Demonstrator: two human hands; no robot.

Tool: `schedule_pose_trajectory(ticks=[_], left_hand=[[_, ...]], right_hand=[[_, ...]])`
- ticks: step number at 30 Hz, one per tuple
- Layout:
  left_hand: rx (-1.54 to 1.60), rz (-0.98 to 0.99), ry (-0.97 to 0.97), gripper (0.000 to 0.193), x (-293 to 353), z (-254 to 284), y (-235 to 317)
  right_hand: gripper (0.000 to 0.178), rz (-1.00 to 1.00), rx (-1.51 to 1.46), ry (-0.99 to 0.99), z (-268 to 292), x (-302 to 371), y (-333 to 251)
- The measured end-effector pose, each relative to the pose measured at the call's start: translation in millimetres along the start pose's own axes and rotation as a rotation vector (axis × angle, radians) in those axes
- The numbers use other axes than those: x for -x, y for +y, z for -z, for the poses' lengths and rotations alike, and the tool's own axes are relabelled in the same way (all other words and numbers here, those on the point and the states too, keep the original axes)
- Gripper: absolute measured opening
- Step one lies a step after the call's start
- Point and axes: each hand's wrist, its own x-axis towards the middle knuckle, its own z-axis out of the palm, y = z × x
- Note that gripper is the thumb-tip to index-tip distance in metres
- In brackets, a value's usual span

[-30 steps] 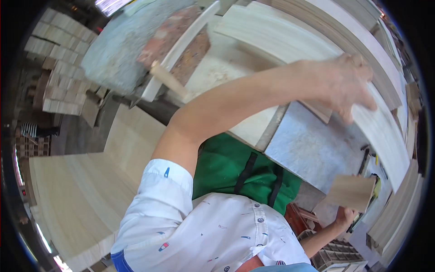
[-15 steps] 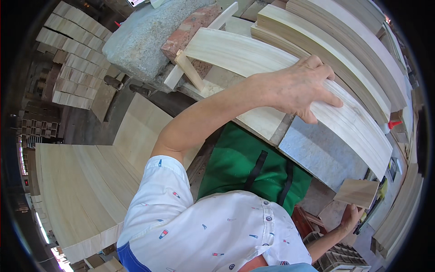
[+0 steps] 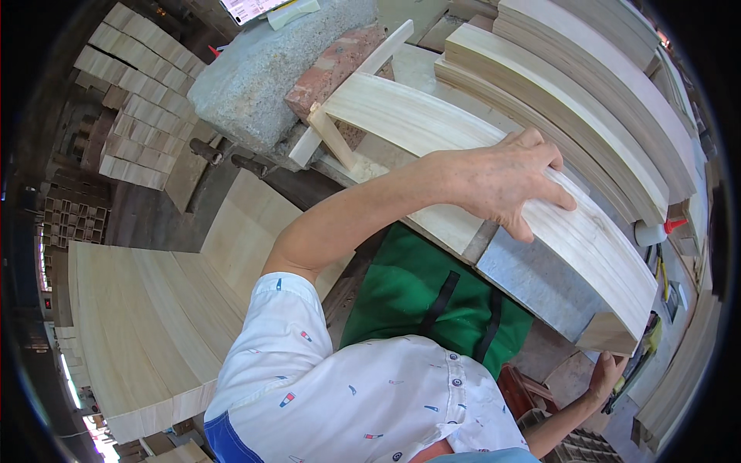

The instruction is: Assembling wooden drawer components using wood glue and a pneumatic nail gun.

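A long pale wooden board [image 3: 590, 239] stretches from the upper middle to the lower right over the worktop. My left hand [image 3: 513, 184] grips it across its width, fingers over the far edge and thumb at the near edge. At the board's right end, my right hand [image 3: 607, 375] holds a small squarish piece of wood [image 3: 603, 333] from below; its fingers are partly hidden. This piece meets the board's end, its upper part covered by the board. At the far left end, a short wooden strip [image 3: 332, 137] leans beside a longer batten [image 3: 307, 147].
A red brick [image 3: 328, 73] and a big concrete block [image 3: 239, 89] sit past the board's left end. Stacked boards [image 3: 556, 108] lie behind. A white glue bottle with red tip [image 3: 652, 231] is at right. More boards [image 3: 147, 309] are piled at left; a metal plate [image 3: 532, 262] lies below.
My right hand has raised the small piece of wood up against the long board's right end. My left hand keeps its grip; the whole view has shifted slightly.
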Motion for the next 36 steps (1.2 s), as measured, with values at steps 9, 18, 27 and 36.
schedule_pose_trajectory(ticks=[9, 18, 27, 36], left_hand=[[0.006, -0.009, -0.024, 0.064, 0.3, 1.0, -1.2], [0.033, 0.179, -0.073, 0.077, -20.5, 5.2, 21.8], [0.032, 0.275, -0.111, 0.079, -23.4, -5.9, 27.1], [0.053, 0.275, -0.122, 0.079, -27.5, -8.8, 24.6]], right_hand=[[0.063, -0.04, 0.154, -0.002, -2.7, -11.3, -9.5], [0.095, -0.078, 0.274, -0.233, -46.0, -27.5, -56.1], [0.09, 0.113, 0.203, -0.387, -69.3, -55.1, -54.8], [0.094, 0.088, 0.174, -0.37, -77.0, -59.9, -43.1]])
